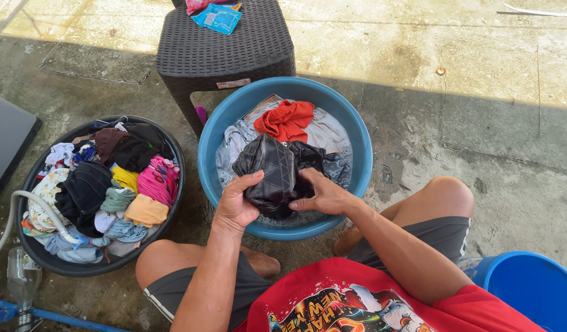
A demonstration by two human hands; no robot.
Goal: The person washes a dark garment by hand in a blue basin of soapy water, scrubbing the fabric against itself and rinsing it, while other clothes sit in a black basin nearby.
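Outdoor concrete floor (492, 141), stained and damp, far strip in sun, near part in shade. Person sits low, bare knees spread, red printed shirt, grey shorts.

Centre: round blue basin (359, 145) with soapy water and soaking clothes, an orange garment (288, 118) on top at the far side, pale grey cloth around it. Over the near half of the basin sits the dark checked garment (272, 167): black-grey, thin light grid lines, wet, bunched into a lump, a looser black part trailing right toward the water.

Left hand (236, 203) at the lump's near-left edge, thumb up across the cloth, fingers curled under, closed on the fabric. Right hand (323, 195) on the near-right side, fingers pressed into the folds, gripping the same cloth; wrist angled in, forearm coming from lower right. Hands close together, just above the basin's near rim.

Left: black round tub (173, 161) piled with mixed colour clothes (pink, yellow, black, teal), a pale hose (31, 203) lying over its left rim. Far: dark woven plastic stool (234, 49) with a blue packet (217, 17) on it. Near right corner: blue bucket (532, 286). Near left: clear bottle (22, 276).
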